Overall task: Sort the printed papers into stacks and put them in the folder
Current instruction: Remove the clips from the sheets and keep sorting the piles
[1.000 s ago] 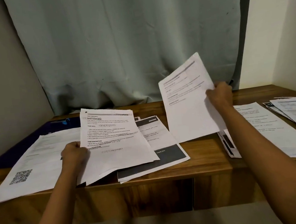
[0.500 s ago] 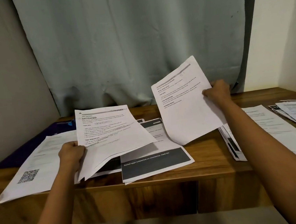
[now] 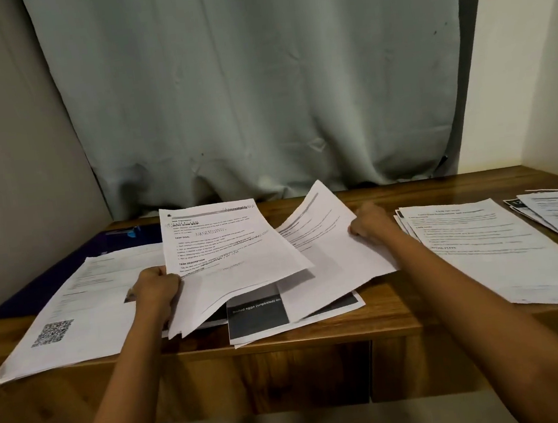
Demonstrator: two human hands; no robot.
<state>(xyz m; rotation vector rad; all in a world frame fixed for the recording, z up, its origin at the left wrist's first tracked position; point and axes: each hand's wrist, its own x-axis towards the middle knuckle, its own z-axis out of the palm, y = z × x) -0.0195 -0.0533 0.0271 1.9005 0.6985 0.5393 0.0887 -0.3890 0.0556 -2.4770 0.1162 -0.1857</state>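
Your left hand (image 3: 156,284) is clamped on a bundle of sheets (image 3: 226,251) by its left edge. Your right hand (image 3: 370,224) grips one sheet (image 3: 327,258) at its right edge, low over the dark-banded printout (image 3: 257,313). The QR stack (image 3: 75,319) at 9 o'clock pokes past the desk (image 3: 385,317) front edge. There's bare wood before the 3 o'clock stack (image 3: 488,248). The blue folder (image 3: 69,261) sits at 10 o'clock, with the curtain (image 3: 258,93) behind.
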